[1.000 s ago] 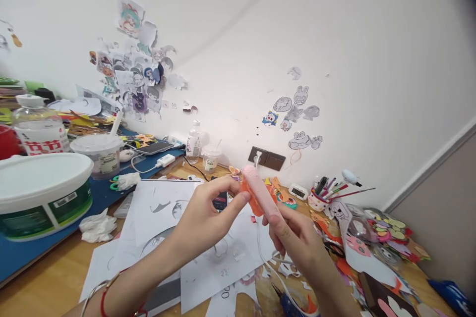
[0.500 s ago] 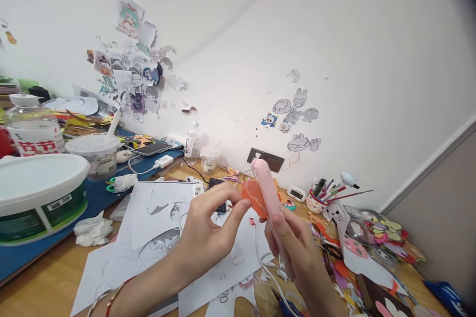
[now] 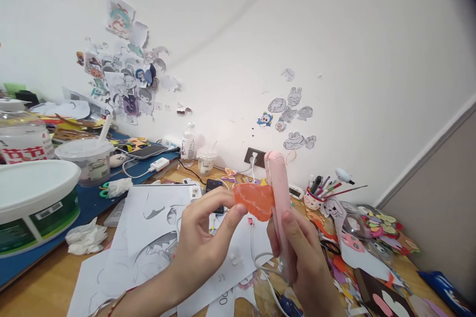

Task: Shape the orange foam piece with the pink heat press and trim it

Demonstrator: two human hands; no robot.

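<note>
A flat orange paper piece (image 3: pixel 255 200) with a glossy, streaked surface is pinched at its left end between the thumb and index finger of my left hand (image 3: pixel 208 228). Its right edge meets a pink hair straightener (image 3: pixel 280 183), and I cannot tell how far it reaches between the two arms. My right hand (image 3: pixel 303 252) wraps round the straightener's lower part and holds it upright, thumb on the near side. A white cord (image 3: pixel 256 252) loops below it. Under both hands lie white sheets with line drawings (image 3: pixel 156 237).
On the left stand a white-lidded tub (image 3: pixel 37 203), a plastic cup (image 3: pixel 85 158) and crumpled tissue (image 3: pixel 86 237). A pen cup (image 3: pixel 314 198), black scissors (image 3: pixel 330 246) and many paper cutouts (image 3: pixel 383 228) lie to the right. A wall socket (image 3: pixel 255 157) is behind.
The straightener has moved slightly right and stands more upright. More of the orange paper piece shows, now spread flatter towards me. The view has turned a little to the right.
</note>
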